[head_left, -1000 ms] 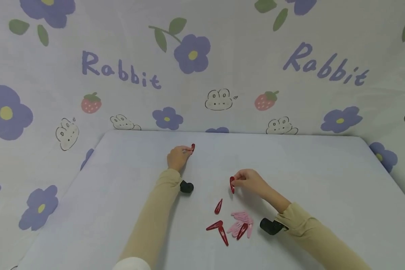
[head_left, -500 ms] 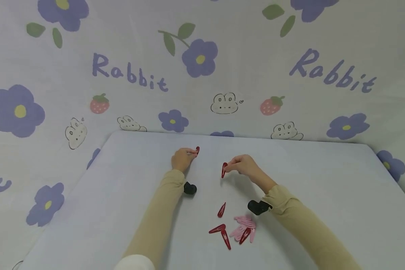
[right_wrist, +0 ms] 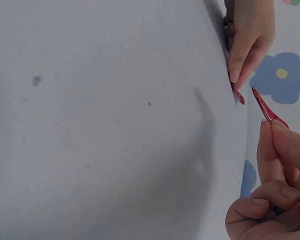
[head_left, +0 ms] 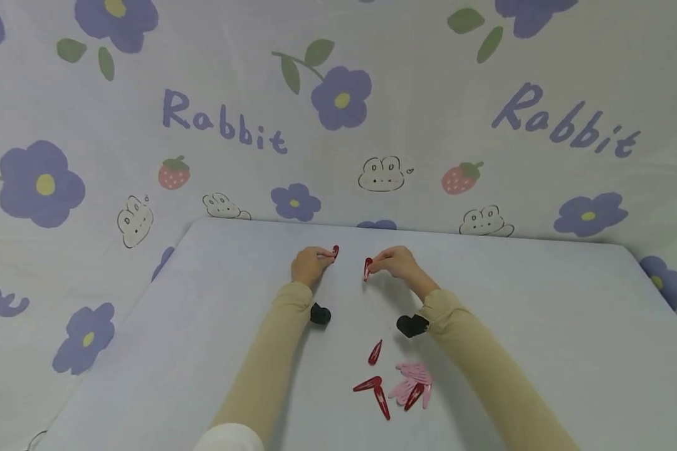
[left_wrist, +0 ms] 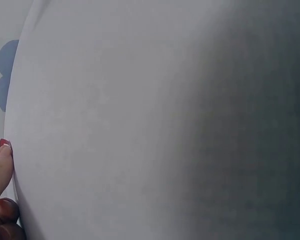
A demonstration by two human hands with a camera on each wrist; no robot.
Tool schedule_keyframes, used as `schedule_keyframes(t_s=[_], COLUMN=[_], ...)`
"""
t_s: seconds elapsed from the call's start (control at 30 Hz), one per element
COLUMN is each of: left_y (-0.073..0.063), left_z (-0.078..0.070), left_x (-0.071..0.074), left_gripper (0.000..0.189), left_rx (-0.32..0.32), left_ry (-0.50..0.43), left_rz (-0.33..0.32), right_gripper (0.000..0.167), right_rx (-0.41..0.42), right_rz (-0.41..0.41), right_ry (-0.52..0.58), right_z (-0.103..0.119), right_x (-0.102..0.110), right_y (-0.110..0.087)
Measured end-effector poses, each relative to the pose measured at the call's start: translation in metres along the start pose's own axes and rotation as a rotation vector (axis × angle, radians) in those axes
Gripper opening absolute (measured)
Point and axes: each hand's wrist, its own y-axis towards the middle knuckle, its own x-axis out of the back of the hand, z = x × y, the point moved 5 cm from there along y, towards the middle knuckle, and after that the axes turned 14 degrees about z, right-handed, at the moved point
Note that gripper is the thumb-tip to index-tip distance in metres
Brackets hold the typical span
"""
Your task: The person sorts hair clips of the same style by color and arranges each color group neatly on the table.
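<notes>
Near the back of the white table my left hand [head_left: 308,265] pinches a red snap hair clip [head_left: 335,251] between thumb and fingers. To its right, my right hand [head_left: 397,263] pinches another red hair clip [head_left: 367,269] by its side, the narrow end pointing down. A short gap separates the two clips. In the right wrist view the right hand's clip [right_wrist: 266,107] shows from the side, with the left hand [right_wrist: 249,42] behind it. Only the left thumb [left_wrist: 1,167] and some fingertips show at the edge of the left wrist view.
Nearer the front lie several red hair clips [head_left: 375,352] and a small pile of pink hair clips [head_left: 414,373], one red clip resting on the pile. The white table [head_left: 231,300] meets a flower-printed cloth [head_left: 417,106] at the back.
My right hand has moved back and left with its red clip, closer to the left hand. The left hand has stayed nearly in place; the head view has shifted slightly.
</notes>
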Motion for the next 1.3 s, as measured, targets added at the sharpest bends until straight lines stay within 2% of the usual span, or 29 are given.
schedule_keyframes(t_s=[0.17,0.3,0.37,0.43,0.57,0.6,0.67,0.73,0.77,0.87,0.9,0.93,1.03,1.1,1.13,1.17,1.23,1.27,1.3], left_y=[-0.005,-0.005,-0.003,-0.001,0.0,0.0,0.0,0.001,0.001,0.003,0.004,0.005,0.005,0.005,0.004,0.004,0.003,0.002,0.002], left_z=[0.007,0.007,0.007,0.007,0.007,0.006,0.006,0.004,0.003,0.003,0.004,0.004,0.004,0.003,0.002,0.001,0.0,0.0,0.0], left_x=[-0.003,-0.003,-0.002,0.001,0.008,0.011,0.015,0.019,0.019,0.018,0.017,0.017,0.015,0.014,0.013,0.012,0.009,0.008,0.006], left_gripper=[0.017,0.017,0.016,0.017,0.017,0.018,0.017,0.017,0.017,0.017,0.017,0.016,0.017,0.017,0.016,0.016,0.016,0.016,0.016], left_rx=[0.027,0.009,0.001,-0.004,0.01,0.014,0.021,0.019,0.016,0.011,0.011,0.01,0.01,0.015,0.018,0.023,0.031,0.031,0.032], left_ry=[-0.002,-0.034,-0.043,-0.047,-0.03,-0.027,-0.014,-0.017,-0.018,-0.021,-0.02,-0.017,-0.013,-0.011,-0.011,-0.01,-0.011,-0.005,-0.002], left_rz=[0.009,0.021,0.031,0.043,0.063,0.062,0.053,0.047,0.044,0.037,0.038,0.034,0.031,0.038,0.04,0.046,0.058,0.061,0.063], right_gripper=[0.014,0.017,0.019,0.016,0.012,0.013,0.019,0.018,0.019,0.014,0.012,0.019,0.027,0.029,0.029,0.024,0.02,0.02,0.02], right_rx=[0.029,0.031,0.004,0.026,0.14,0.199,0.191,0.187,0.157,0.067,0.122,0.095,0.145,0.145,0.097,0.08,0.08,0.102,0.123], right_rz=[-0.022,-0.064,-0.078,-0.083,-0.121,-0.134,-0.151,-0.162,-0.16,-0.177,-0.211,-0.214,-0.29,-0.324,-0.324,-0.309,-0.31,-0.304,-0.304], right_ry=[0.018,0.0,-0.005,-0.012,-0.065,-0.068,-0.082,-0.088,-0.087,-0.171,-0.189,-0.22,-0.293,-0.296,-0.306,-0.286,-0.258,-0.236,-0.224], right_z=[0.001,0.007,0.004,0.0,-0.058,-0.072,-0.089,-0.074,-0.06,-0.007,0.001,-0.022,-0.095,-0.136,-0.15,-0.129,-0.1,-0.091,-0.088], right_x=[-0.008,-0.01,-0.011,-0.013,-0.018,-0.02,-0.022,-0.024,-0.024,-0.024,-0.022,-0.02,-0.012,-0.009,-0.008,-0.009,-0.011,-0.011,-0.012], right_y=[0.013,0.017,0.028,0.042,0.13,0.15,0.182,0.175,0.162,0.106,0.096,0.125,0.207,0.252,0.266,0.238,0.196,0.181,0.175])
